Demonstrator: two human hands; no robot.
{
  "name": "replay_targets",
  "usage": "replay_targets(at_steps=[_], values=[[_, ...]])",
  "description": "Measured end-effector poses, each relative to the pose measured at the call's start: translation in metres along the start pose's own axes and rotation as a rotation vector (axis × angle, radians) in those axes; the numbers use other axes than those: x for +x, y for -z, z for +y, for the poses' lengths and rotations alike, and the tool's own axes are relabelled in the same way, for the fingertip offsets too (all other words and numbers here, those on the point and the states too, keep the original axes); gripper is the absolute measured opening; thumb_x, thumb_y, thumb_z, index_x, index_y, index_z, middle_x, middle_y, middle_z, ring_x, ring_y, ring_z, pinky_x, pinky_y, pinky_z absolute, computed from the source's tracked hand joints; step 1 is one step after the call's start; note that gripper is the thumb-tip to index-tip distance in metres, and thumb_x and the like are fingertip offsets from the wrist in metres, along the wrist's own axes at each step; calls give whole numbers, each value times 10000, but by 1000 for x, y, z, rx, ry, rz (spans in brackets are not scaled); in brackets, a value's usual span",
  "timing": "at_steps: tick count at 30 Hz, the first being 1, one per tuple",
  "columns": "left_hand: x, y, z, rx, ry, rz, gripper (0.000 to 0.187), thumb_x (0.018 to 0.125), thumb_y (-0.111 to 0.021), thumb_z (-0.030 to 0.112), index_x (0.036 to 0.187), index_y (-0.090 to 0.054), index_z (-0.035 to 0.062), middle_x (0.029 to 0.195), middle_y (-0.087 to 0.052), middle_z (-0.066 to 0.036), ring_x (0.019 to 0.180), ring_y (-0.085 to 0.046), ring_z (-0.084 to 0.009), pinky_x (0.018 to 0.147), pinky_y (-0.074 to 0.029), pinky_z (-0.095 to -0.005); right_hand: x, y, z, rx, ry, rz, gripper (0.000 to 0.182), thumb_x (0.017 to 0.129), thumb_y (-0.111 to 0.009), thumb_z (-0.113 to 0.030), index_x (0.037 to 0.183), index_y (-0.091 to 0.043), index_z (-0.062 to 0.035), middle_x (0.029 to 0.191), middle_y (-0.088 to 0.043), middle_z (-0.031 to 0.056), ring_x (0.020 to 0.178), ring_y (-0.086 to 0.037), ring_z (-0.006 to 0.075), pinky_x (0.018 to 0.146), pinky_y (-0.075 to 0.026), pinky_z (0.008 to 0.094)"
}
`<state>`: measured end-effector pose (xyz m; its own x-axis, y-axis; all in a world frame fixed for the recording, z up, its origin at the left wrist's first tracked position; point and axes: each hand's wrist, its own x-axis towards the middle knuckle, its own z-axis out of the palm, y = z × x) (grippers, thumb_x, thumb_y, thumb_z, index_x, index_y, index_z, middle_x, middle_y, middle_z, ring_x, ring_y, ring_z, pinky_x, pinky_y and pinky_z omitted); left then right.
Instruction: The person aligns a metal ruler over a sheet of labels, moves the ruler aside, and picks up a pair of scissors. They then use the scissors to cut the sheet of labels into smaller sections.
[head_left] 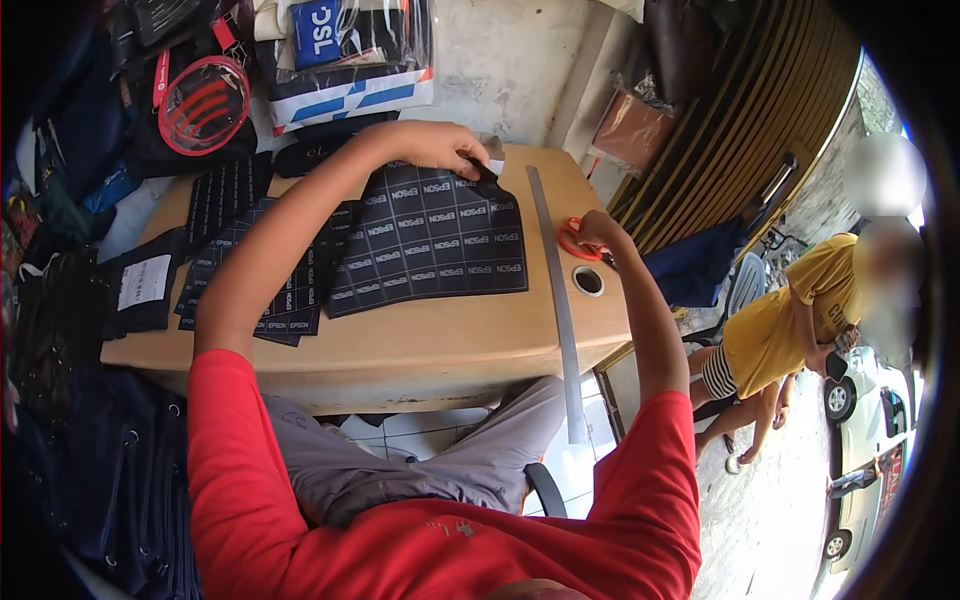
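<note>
A black sheet printed with rows of EPSON lettering (430, 240) lies on the wooden table. My left hand (440, 147) reaches over its far edge, with the fingers closed on the sheet near its far right corner, where the material is folded up. Right of the sheet, my right hand (600, 232) is closed on the orange handles of a pair of scissors (568, 240), low over the tabletop. The scissor blades are mostly hidden. Between the sheet and the scissors lies a long metal ruler (556, 270), its near end sticking out past the table's front edge.
More black EPSON pieces (290, 310) lie at the table's left, beside a dark piece with a white label (145, 282). A round hole (588, 281) is in the tabletop (450, 345). Packed bags (350, 70) stand behind. A person in a yellow shirt (770, 330) is at the right.
</note>
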<state>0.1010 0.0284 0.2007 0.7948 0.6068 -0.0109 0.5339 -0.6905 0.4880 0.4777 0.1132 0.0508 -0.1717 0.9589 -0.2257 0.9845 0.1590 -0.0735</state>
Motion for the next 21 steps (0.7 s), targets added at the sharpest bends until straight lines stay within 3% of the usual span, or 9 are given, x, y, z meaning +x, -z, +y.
replay_targets(at_steps=[3,7,9,10,15,17,19,20,21], values=[[-11,28,-12,-51,120,-288,254,937,-614,192,1099,-639,-3,936,-676,-16,836,-581,-75,759,-470,-252,-17,1,-11,-90,70,138,372,715,-727,-336,755,-710,33,608,-660,175,567,-670,262,550,-530,361],[-6,14,-70,-4,170,-323,292,934,-620,183,1147,-608,-17,955,-688,-39,866,-609,-95,762,-488,-267,-40,-2,-23,-197,-35,311,369,802,-641,-349,947,-697,-15,951,-693,214,886,-688,340,750,-555,422],[12,-7,-110,139,229,-375,462,865,-696,310,1248,-601,71,1132,-672,-105,1001,-627,-221,860,-475,-353,-41,-1,-17,-239,-93,364,286,838,-616,-285,967,-687,-40,982,-693,200,922,-682,351,773,-555,439],[18,-18,-120,134,233,-364,462,865,-696,310,1248,-601,71,1132,-672,-105,1001,-627,-221,860,-475,-353,-39,0,-10,-278,-123,388,234,851,-608,-243,968,-684,-55,960,-702,180,906,-689,347,768,-557,444],[37,-79,-122,370,266,-236,559,809,-737,292,1310,-551,128,1247,-616,-112,1126,-574,-315,954,-438,-398,-96,42,-10,-212,-126,619,208,915,-532,-229,1003,-591,-50,843,-680,228,832,-675,392,706,-545,491],[29,-97,-114,325,173,-189,574,812,-726,303,1323,-531,129,1230,-618,-109,1130,-570,-324,963,-433,-404,-135,57,-20,-158,-94,728,192,950,-469,-207,990,-546,-35,804,-668,230,797,-666,409,683,-516,523],[13,-110,-90,607,76,200,589,808,-723,306,1333,-510,146,1215,-615,-90,1126,-571,-327,956,-437,-413,-179,67,-36,7,5,851,178,946,-518,-182,1006,-566,-21,771,-667,200,730,-674,376,634,-510,466],[9,-115,-78,518,49,341,585,831,-717,316,1338,-489,135,1245,-579,-86,1142,-553,-290,959,-431,-408,-200,67,-48,138,111,926,175,940,-551,-169,1026,-579,-19,745,-659,181,691,-673,331,613,-506,419],[5,-123,-59,503,49,331,585,831,-717,316,1338,-489,135,1245,-579,-86,1142,-553,-290,959,-431,-408,-223,65,-62,274,217,1000,179,933,-583,-156,1046,-592,-16,720,-651,162,651,-672,287,591,-501,373]])
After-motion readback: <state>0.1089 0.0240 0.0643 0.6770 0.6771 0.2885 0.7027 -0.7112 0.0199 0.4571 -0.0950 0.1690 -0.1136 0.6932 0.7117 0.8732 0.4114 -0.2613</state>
